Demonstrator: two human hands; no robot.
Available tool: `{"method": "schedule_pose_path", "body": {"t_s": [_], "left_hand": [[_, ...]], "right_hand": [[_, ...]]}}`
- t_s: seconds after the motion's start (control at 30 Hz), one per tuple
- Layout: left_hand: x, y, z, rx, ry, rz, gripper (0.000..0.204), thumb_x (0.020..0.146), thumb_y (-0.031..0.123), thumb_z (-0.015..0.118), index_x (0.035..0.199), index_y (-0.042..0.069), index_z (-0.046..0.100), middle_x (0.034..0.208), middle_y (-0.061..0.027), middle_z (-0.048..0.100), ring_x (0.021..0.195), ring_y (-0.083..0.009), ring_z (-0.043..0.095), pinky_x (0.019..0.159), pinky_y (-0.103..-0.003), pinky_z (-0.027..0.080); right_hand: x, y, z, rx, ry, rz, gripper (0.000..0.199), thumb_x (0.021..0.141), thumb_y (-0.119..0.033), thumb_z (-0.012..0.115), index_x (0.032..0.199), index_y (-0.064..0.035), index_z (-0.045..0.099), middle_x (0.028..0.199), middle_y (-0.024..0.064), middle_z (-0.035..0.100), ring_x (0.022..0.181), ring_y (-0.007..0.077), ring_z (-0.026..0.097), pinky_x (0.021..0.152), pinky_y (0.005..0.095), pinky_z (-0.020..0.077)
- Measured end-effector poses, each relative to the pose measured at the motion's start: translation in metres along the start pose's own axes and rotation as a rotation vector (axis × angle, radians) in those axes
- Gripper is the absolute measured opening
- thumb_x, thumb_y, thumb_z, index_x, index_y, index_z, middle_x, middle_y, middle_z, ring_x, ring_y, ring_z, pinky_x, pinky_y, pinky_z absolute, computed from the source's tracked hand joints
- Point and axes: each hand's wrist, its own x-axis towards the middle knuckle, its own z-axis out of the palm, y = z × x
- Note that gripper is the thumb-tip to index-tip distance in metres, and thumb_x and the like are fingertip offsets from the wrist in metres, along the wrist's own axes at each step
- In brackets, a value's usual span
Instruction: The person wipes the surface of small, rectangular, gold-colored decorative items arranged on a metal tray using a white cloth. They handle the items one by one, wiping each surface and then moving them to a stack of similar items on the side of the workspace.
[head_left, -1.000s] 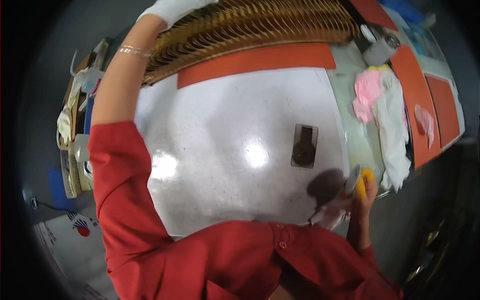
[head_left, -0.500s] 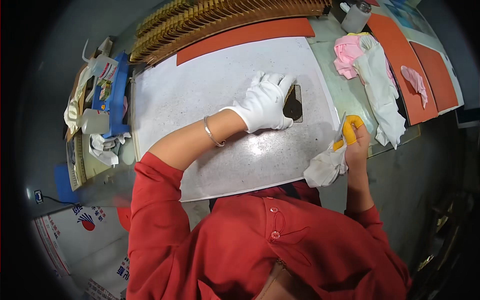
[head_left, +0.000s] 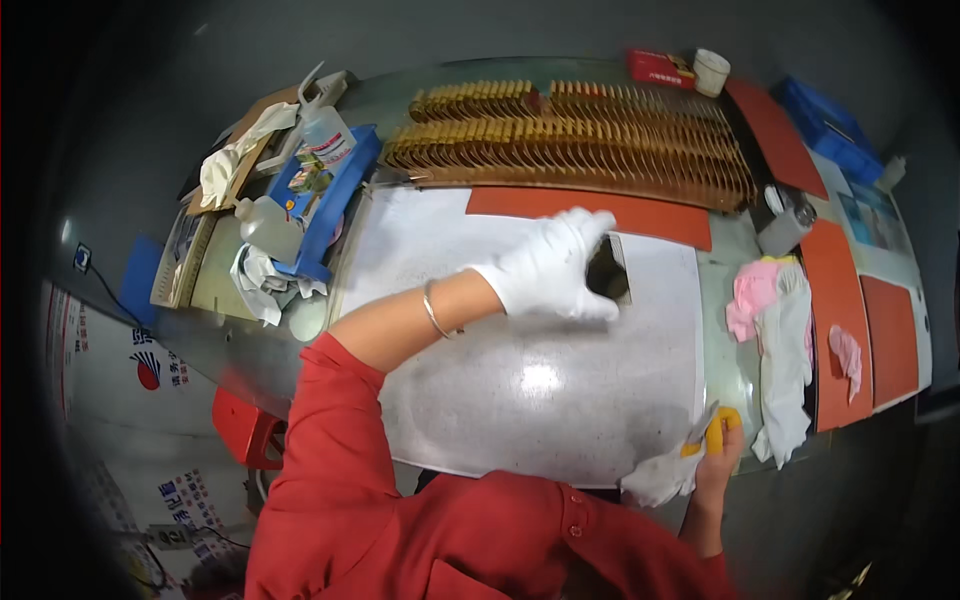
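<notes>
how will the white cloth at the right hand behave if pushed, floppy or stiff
The cloth is probably floppy, as it bunches in soft folds beside the right hand. It is likely light, since it looks like thin fabric. It seems more apt to crumple than roll, given its irregular shape.

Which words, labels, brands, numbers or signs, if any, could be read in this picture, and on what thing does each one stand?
I do not copy printed wording, but print shows here:
White sheeting, lower left: dark blue characters and a red-and-blue emblem.
Red box, beyond the table's far side: pale print, too small to read.
Spout bottle, upper left: label print, too small to read.
</notes>
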Motion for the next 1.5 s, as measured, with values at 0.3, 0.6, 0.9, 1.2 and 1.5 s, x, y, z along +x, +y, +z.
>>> {"method": "schedule_pose_path", "body": {"t_s": [0.3, 0.6, 0.9, 1.2, 1.5], "left_hand": [[0.117, -0.164, -0.131, 0.620, 0.004, -0.369, 0.092, 0.062, 0.045, 0.074, 0.136, 0.008, 0.033, 0.127, -0.0138, 0.046, 0.114, -0.0305, 0.047, 0.093, -0.037, 0.042], [0.192, -0.197, -0.092, 0.572, -0.264, -0.256, 0.100, 0.059, 0.045, 0.077, 0.139, 0.010, 0.026, 0.129, -0.0126, 0.046, 0.116, -0.0301, 0.047, 0.092, -0.041, 0.043], [0.176, -0.206, -0.130, 0.234, -0.162, -0.208, 0.099, 0.060, 0.026, 0.078, 0.139, 0.004, 0.022, 0.138, -0.0193, 0.034, 0.125, -0.0306, 0.037, 0.105, -0.038, 0.030], [0.126, -0.257, -0.127, 0.382, -0.235, -0.300, 0.106, 0.057, 0.036, 0.082, 0.139, 0.007, 0.023, 0.139, -0.0148, 0.034, 0.127, -0.0285, 0.035, 0.105, -0.035, 0.032], [0.135, -0.249, -0.114, 0.395, -0.138, -0.178, 0.104, 0.055, 0.046, 0.081, 0.136, 0.006, 0.030, 0.133, -0.0176, 0.041, 0.121, -0.0321, 0.041, 0.100, -0.036, 0.036]], "right_hand": [[0.004, 0.012, -0.007, 0.076, 0.006, 0.100, 0.015, 0.084, -0.016, 0.057, 0.085, -0.0024, 0.051, 0.074, -0.0014, 0.048, 0.067, 0.0061, 0.044, 0.060, 0.0206, 0.0360], [0.004, 0.003, -0.001, -0.048, 0.104, 0.064, 0.016, 0.083, -0.016, 0.057, 0.083, -0.0008, 0.053, 0.074, 0.0014, 0.052, 0.067, 0.0086, 0.048, 0.063, 0.0219, 0.0384], [0.001, 0.017, -0.013, -0.024, 0.110, 0.094, 0.016, 0.085, -0.017, 0.056, 0.085, -0.0021, 0.052, 0.076, 0.0012, 0.052, 0.068, 0.0085, 0.048, 0.063, 0.0217, 0.0385], [0.004, 0.015, -0.015, -0.069, 0.034, 0.107, 0.020, 0.084, -0.021, 0.058, 0.085, -0.0017, 0.053, 0.075, 0.0010, 0.052, 0.069, 0.0085, 0.047, 0.064, 0.0218, 0.0371], [0.009, 0.003, 0.002, -0.095, 0.073, 0.040, 0.019, 0.086, -0.019, 0.058, 0.088, -0.0007, 0.053, 0.073, 0.0000, 0.054, 0.063, 0.0062, 0.047, 0.058, 0.0196, 0.0365]]}}
